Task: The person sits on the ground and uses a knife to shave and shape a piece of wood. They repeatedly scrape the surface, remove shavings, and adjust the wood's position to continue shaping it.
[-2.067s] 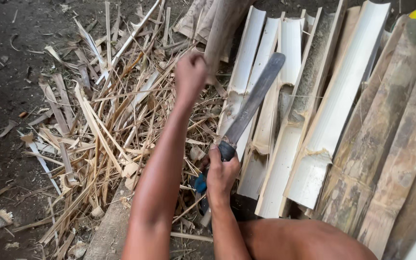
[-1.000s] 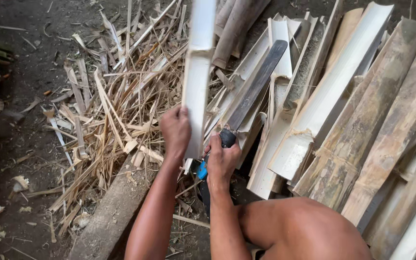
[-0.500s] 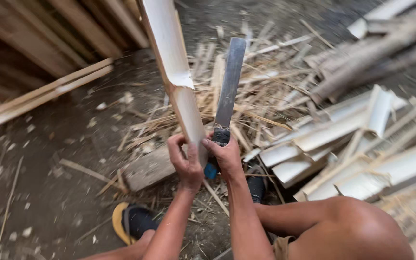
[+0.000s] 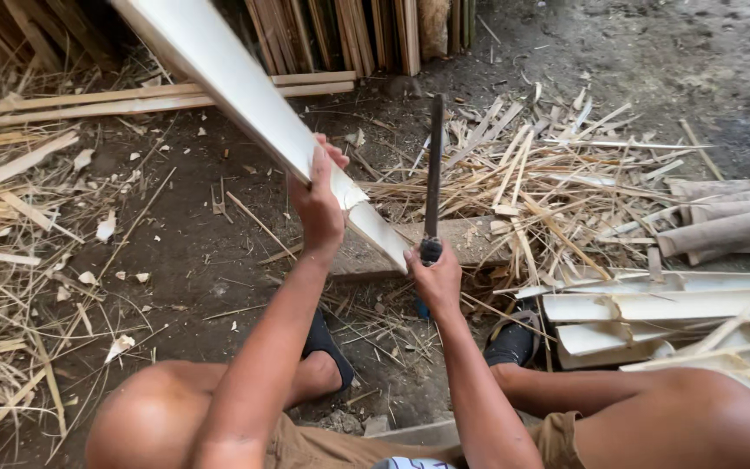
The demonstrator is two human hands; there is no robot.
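Squatting on a dark dirt floor [image 4: 184, 252] strewn with bamboo shavings [image 4: 531, 174], you face stacked slats [image 4: 340, 30] against the far side. Your left hand [image 4: 317, 204] grips a long pale split bamboo piece [image 4: 245, 95], which slants down to a wooden block [image 4: 462, 239]. Your right hand [image 4: 434, 276] is closed around an upright machete [image 4: 435, 165] just beside it.

bamboo slat [image 4: 245, 95]: pale wood, smooth, matt
knife blade [image 4: 435, 165]: dark, dull metal
ground [image 4: 184, 252]: rough dirt
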